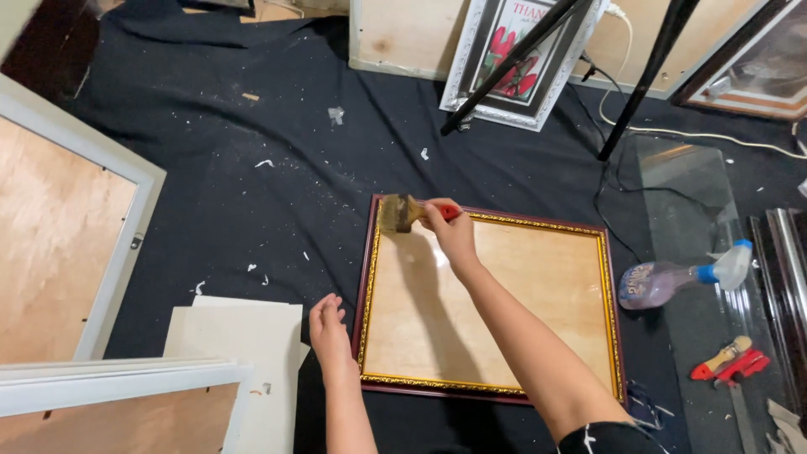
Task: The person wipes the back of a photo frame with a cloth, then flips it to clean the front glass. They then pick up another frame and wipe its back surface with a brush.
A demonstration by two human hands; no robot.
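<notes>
A dark red picture frame [610,319] with a gold inner edge lies flat on the black cloth, showing a pale wooden panel inside. My right hand [452,231] grips a paintbrush [400,213] with a red handle, its bristles resting on the frame's far left corner. My left hand [329,328] rests with loosely curled fingers on the cloth just left of the frame's near left edge, holding nothing, next to a white board [239,336].
A spray bottle [672,282] lies on its side on a glass sheet [698,202] at right, near a red-handled tool [730,363]. Grey-white frames with wooden backs [59,235] lie at left. A framed flower picture [513,59] and black tripod legs [647,80] stand behind.
</notes>
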